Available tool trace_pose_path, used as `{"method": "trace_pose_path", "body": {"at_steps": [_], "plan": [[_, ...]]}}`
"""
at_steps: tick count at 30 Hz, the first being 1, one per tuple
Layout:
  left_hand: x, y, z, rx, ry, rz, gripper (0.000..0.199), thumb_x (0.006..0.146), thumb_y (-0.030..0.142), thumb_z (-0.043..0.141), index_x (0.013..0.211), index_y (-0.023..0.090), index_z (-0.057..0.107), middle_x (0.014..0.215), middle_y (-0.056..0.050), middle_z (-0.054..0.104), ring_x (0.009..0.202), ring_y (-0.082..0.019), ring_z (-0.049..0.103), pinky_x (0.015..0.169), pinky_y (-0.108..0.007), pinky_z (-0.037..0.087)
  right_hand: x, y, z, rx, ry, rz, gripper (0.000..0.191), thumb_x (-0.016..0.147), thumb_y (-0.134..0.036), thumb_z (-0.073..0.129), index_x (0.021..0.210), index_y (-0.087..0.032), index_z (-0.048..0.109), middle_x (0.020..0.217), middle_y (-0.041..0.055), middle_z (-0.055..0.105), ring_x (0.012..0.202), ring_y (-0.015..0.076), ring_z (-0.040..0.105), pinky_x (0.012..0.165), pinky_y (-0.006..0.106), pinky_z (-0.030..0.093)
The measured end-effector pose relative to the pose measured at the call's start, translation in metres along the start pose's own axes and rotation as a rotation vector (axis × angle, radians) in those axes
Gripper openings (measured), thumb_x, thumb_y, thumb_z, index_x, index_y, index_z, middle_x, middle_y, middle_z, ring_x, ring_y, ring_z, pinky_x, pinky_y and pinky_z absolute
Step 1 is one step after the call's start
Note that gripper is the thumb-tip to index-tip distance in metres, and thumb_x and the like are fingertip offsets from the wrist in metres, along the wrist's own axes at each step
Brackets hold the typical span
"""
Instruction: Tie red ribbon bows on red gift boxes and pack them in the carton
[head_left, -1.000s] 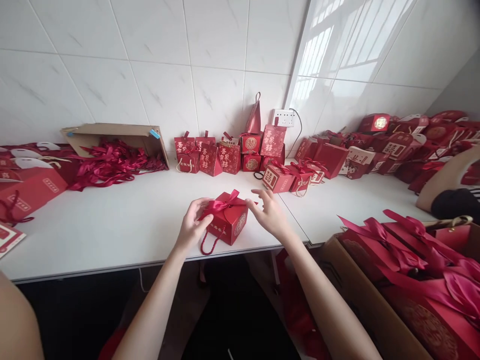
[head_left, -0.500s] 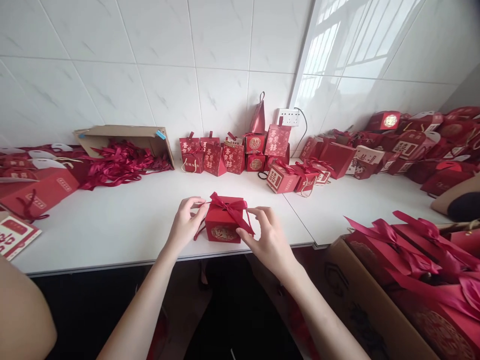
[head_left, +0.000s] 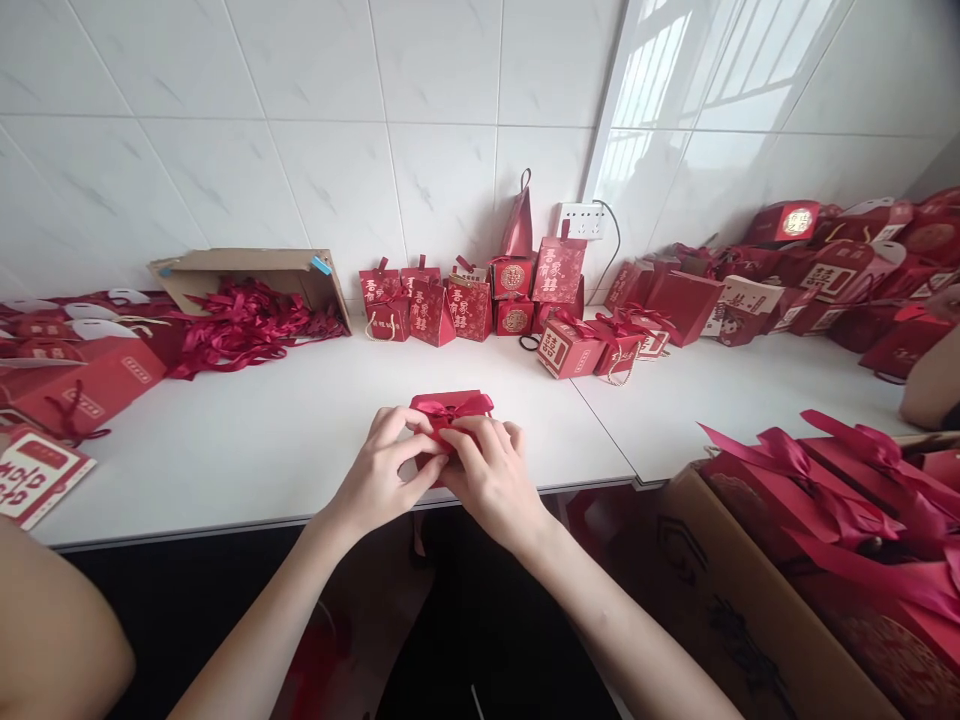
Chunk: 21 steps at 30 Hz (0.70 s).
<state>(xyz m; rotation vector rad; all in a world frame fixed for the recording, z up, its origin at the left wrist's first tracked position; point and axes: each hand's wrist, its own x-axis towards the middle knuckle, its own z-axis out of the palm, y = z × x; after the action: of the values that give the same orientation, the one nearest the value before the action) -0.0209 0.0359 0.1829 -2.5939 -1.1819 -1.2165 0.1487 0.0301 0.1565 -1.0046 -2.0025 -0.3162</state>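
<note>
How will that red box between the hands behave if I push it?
The red box looks like folded card, so it's probably fairly stiff, though a hard squeeze might dent it. Its flat-sided shape suggests sliding rather than rolling on the smooth-looking white table. The shiny ribbon bow looks soft, so it would likely flop and slip.

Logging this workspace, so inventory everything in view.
bowed gift box: 1, red, front centre
other gift boxes: many, red, rear, left
cardboard box: 1, brown, rear left
ribbons: many, crimson, spilling from cardboard box
carton: 1, brown, lower right
bowed boxes: several, red, in carton
power strip: 1, white, rear
cable: 1, black, rear
tabletops: 2, white, side by side
tiled wall: 1, white, rear
others' limbs: 2, mostly bare, side edges
left hand: 1, bare, on bowed gift box
right hand: 1, bare, on bowed gift box
</note>
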Motion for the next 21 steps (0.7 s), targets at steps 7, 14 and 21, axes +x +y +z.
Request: {"method": "trace_pose_path", "body": {"at_steps": [7, 14, 21], "plan": [[0.031, -0.008, -0.003, -0.029, 0.012, -0.091, 0.021, 0.086, 0.029, 0.045, 0.081, 0.02, 0.064, 0.096, -0.007, 0.06, 0.098, -0.021, 0.054, 0.091, -0.038, 0.044, 0.002, 0.001, 0.012, -0.012, 0.11, -0.123, 0.012, 0.09, -0.012, 0.05, 0.094, -0.017, 0.061, 0.093, 0.0036, 0.065, 0.086, 0.0146, 0.055, 0.09, 0.035, 0.031], [0.053, -0.024, 0.008, -0.104, -0.321, -0.198, 0.015, 0.082, 0.033, 0.055, 0.079, 0.021, 0.062, 0.093, -0.004, 0.063, 0.095, -0.021, 0.057, 0.088, -0.037, 0.046, -0.003, 0.0, 0.01, 0.065, 0.216, -0.154, 0.007, 0.086, -0.011, 0.058, 0.09, -0.016, 0.061, 0.083, 0.0019, 0.066, 0.079, 0.0135, 0.056, 0.082, 0.033, 0.036], [0.045, -0.027, 0.02, -0.286, -0.224, -0.359, 0.018, 0.077, 0.035, 0.059, 0.07, 0.019, 0.062, 0.1, -0.005, 0.059, 0.093, -0.018, 0.059, 0.088, -0.034, 0.047, -0.002, -0.005, 0.012, 0.079, 0.27, -0.183, 0.006, 0.086, -0.011, 0.058, 0.089, -0.016, 0.061, 0.076, -0.0004, 0.066, 0.07, 0.0116, 0.054, 0.075, 0.031, 0.036]]}}
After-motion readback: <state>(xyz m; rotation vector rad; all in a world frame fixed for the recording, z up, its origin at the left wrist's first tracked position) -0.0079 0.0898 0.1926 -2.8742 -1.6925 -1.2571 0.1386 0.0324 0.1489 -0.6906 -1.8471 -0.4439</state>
